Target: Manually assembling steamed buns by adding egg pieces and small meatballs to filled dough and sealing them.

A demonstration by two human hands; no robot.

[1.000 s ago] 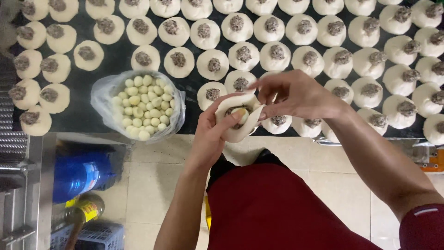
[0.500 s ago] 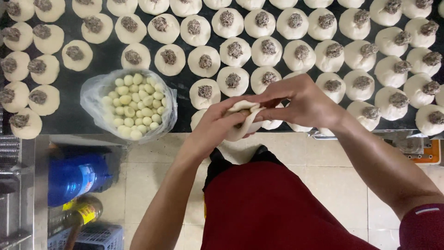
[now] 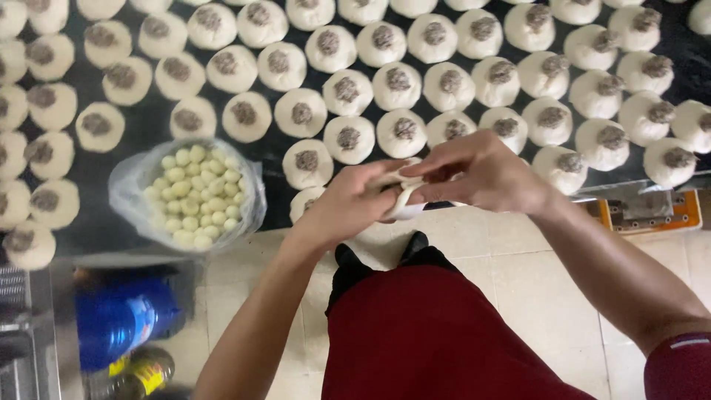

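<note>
White dough being pinched between both hands at the counter's near edge.

Pale soft round of dough (image 3: 404, 194) is sitting between the two hands: the left hand (image 3: 348, 204) is cupping it from the left and below, fingers curled, while the right hand (image 3: 481, 174) is reaching across from the right, fingertips pinching its upper rim. Behind the hands, flat dough discs topped with brown filling (image 3: 348, 138) are covering the dark counter (image 3: 141, 126); a clear plastic bag of small yellowish balls (image 3: 194, 196) is lying well to the left.
</note>
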